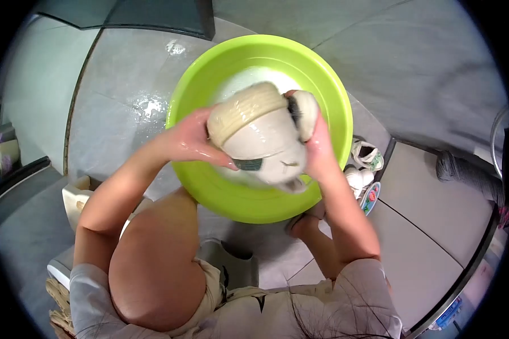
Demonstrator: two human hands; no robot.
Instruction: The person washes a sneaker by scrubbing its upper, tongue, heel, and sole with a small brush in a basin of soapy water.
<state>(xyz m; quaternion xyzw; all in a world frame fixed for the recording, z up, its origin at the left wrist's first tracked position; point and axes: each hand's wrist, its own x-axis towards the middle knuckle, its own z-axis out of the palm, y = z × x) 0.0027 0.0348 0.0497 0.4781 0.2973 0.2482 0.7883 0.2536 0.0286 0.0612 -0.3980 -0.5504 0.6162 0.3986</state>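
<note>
A wet white shoe with a cream sole edge and a dark green patch is held up over a lime-green basin. My left hand grips the shoe by its left end, thumb along the lower side. Closed around a white brush with dark bristles is my right hand, at the shoe's right side. The bristles are close against the shoe; whether they touch is unclear. Below lies whitish, foamy water, partly hidden by the shoe.
Several other shoes stand right of the basin, beside a small patterned oval thing. A dark grey rolled cloth lies on a grey ledge. The tiled floor has wet patches on the left.
</note>
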